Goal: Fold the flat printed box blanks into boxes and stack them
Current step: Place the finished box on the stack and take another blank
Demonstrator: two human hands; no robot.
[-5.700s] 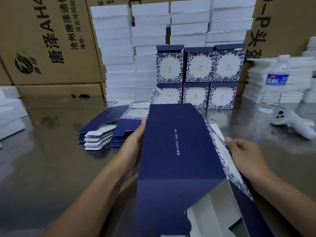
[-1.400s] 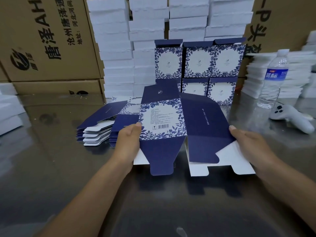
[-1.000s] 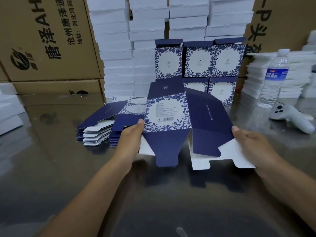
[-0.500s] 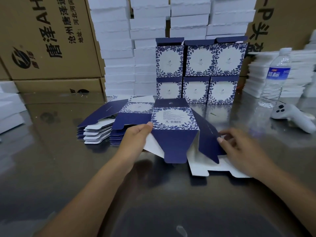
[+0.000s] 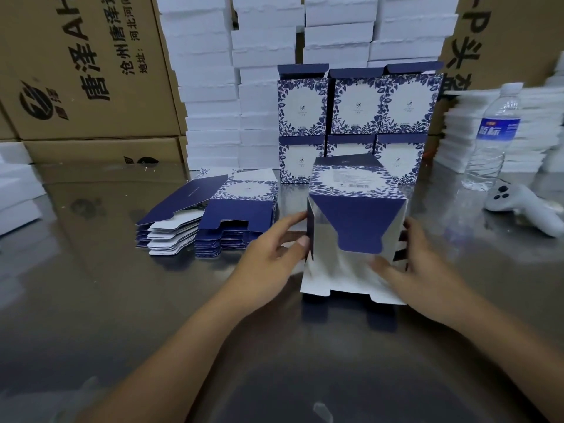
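Assembly in progress: a person's left hand (image 5: pixel 274 244) and right hand (image 5: pixel 419 265) hold a half-formed printed box (image 5: pixel 355 222) upright on a shiny metal table (image 5: pixel 106 300), near the middle of the work surface. The left thumb and fingers pinch the box's left wall. The right hand grasps its right side, thumb lying on the white inner flap nearest the camera, though blur softens the detail. A dark blue tuck flap hangs over the open near face. Just to the left lies a pile of flat box blanks (image 5: pixel 213 222). Beyond, six finished boxes (image 5: pixel 357 108) stand in two rows of three against columns of white blocks (image 5: pixel 207 87) and brown cartons (image 5: pixel 85 71). At far right, a water bottle (image 5: pixel 494 132) stands near a white handheld controller (image 5: pixel 518 206).
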